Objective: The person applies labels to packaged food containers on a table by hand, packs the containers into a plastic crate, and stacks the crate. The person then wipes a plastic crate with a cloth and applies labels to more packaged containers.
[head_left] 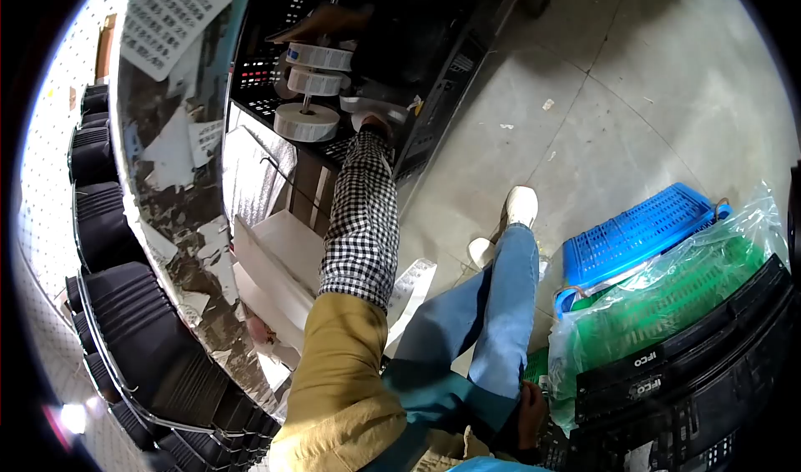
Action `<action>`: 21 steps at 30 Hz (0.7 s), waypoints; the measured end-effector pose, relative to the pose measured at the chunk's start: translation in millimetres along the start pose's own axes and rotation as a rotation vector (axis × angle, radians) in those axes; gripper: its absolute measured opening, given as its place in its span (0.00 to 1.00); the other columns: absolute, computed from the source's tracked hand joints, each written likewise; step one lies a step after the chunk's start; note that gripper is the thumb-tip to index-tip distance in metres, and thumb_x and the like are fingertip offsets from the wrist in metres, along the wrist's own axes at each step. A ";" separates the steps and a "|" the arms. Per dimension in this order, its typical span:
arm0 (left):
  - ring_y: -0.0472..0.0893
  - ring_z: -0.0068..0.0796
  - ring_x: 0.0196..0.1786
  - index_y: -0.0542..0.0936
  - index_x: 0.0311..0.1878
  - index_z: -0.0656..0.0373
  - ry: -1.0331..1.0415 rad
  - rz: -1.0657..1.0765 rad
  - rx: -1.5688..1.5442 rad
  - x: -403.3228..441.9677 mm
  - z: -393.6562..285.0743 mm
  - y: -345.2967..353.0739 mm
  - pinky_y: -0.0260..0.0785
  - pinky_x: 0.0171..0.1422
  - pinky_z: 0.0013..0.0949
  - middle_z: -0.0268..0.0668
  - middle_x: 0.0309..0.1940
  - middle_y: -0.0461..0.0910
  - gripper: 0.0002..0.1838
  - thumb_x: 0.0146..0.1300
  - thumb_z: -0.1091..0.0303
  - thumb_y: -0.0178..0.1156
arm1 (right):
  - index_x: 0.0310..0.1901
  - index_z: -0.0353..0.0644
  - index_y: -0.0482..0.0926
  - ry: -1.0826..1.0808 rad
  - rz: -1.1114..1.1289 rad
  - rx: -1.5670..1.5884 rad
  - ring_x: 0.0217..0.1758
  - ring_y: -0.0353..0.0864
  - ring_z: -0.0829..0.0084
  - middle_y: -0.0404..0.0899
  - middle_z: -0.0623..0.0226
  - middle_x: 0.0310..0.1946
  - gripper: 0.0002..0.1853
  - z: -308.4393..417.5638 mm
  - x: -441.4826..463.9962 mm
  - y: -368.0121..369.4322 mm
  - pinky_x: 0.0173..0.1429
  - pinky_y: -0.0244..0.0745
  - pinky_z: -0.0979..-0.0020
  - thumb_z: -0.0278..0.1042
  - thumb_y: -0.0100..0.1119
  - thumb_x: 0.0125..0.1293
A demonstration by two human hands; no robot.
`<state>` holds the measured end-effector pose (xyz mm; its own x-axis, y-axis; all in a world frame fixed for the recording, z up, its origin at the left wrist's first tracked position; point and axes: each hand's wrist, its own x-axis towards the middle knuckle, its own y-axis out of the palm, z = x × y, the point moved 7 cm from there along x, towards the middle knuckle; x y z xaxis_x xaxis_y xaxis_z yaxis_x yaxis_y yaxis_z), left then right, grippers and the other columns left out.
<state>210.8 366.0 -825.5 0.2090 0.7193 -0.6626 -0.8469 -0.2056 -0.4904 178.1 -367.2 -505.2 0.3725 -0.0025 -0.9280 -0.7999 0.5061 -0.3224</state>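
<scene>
My left arm, in a black-and-white checked sleeve, reaches into a black crate [434,96]. Little of my left hand [373,125] shows past the cuff; its fingers are hidden, so its grip is unclear. Just beyond it lies a whitish, see-through plastic item [374,107], which the hand may be touching. Left of the hand, several label rolls sit one above another on a metal rod, the lowest being a wide label roll [307,122]. My right hand [531,412] hangs in shadow beside my leg, near a green crate edge [537,367]; its fingers are too dark to read.
On the right lie a blue perforated crate [642,230], a green crate under clear plastic [680,305], and black IFCO crates [667,359]. Black trays [125,322] stand in stacks at left, behind a worn, label-covered edge [171,222]. A white box [288,247] is below my left arm.
</scene>
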 end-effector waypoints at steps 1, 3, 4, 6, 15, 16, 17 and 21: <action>0.75 0.33 0.56 0.60 0.71 0.41 -0.020 -0.030 -0.008 4.0 -0.8 1.1 0.72 0.54 0.36 0.31 0.65 0.68 0.38 0.60 0.38 0.55 | 0.47 0.36 0.80 0.026 0.005 -0.008 0.46 0.81 0.62 0.82 0.56 0.42 0.15 -1.0 -1.0 -1.5 0.52 0.73 0.66 0.37 0.48 0.71; 0.74 0.31 0.58 0.59 0.72 0.40 -0.066 -0.043 -0.026 7.3 2.1 7.5 0.73 0.53 0.35 0.30 0.67 0.67 0.39 0.60 0.37 0.55 | 0.48 0.37 0.80 0.035 0.012 -0.033 0.45 0.80 0.62 0.82 0.57 0.41 0.15 -3.6 -2.2 -0.9 0.50 0.72 0.66 0.37 0.48 0.72; 0.74 0.31 0.58 0.58 0.72 0.39 -0.068 0.024 -0.017 -5.9 2.0 -10.3 0.73 0.53 0.35 0.29 0.67 0.66 0.39 0.60 0.38 0.55 | 0.48 0.38 0.80 0.013 0.011 -0.047 0.43 0.80 0.63 0.82 0.57 0.40 0.15 -4.8 0.4 0.5 0.48 0.72 0.66 0.38 0.47 0.73; 0.75 0.31 0.56 0.55 0.73 0.39 0.051 0.144 0.016 9.9 -3.0 4.2 0.75 0.50 0.35 0.29 0.68 0.65 0.39 0.61 0.39 0.54 | 0.48 0.39 0.80 -0.030 -0.001 -0.046 0.42 0.80 0.64 0.82 0.58 0.40 0.15 -3.9 3.7 1.8 0.46 0.72 0.66 0.39 0.47 0.74; 0.77 0.32 0.22 0.83 0.27 0.55 -0.268 -0.297 -0.726 34.0 30.1 42.3 0.72 0.28 0.36 0.39 0.22 0.80 0.21 0.64 0.48 0.56 | 0.46 0.35 0.80 -0.042 -0.018 0.058 0.46 0.81 0.64 0.82 0.55 0.41 0.14 16.0 0.6 -2.0 0.52 0.72 0.67 0.36 0.50 0.71; 0.78 0.34 0.28 0.82 0.34 0.56 -0.195 -0.240 -0.702 29.8 23.2 34.4 0.73 0.34 0.37 0.40 0.29 0.81 0.19 0.65 0.49 0.55 | 0.46 0.35 0.80 -0.053 -0.031 0.054 0.46 0.81 0.64 0.82 0.55 0.41 0.14 17.5 1.5 -2.4 0.52 0.72 0.67 0.37 0.50 0.71; 0.79 0.36 0.35 0.81 0.40 0.58 -0.124 -0.182 -0.673 12.9 20.2 17.2 0.73 0.40 0.38 0.41 0.37 0.81 0.19 0.65 0.50 0.54 | 0.46 0.35 0.80 -0.063 -0.039 0.050 0.46 0.81 0.65 0.82 0.55 0.41 0.14 18.7 1.6 -2.0 0.52 0.72 0.67 0.37 0.50 0.71; 0.80 0.42 0.41 0.79 0.44 0.62 -0.620 -0.250 -1.521 -74.4 49.3 -8.9 0.72 0.45 0.44 0.48 0.43 0.81 0.23 0.60 0.50 0.57 | 0.46 0.36 0.80 -0.130 -0.045 0.047 0.45 0.81 0.63 0.82 0.56 0.41 0.13 50.4 -10.8 -10.8 0.51 0.73 0.68 0.37 0.52 0.70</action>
<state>178.6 347.0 -744.0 -0.2712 0.8929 -0.3593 0.4735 -0.2013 -0.8575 206.4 -329.2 -482.3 0.4674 0.0844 -0.8800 -0.7595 0.5477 -0.3508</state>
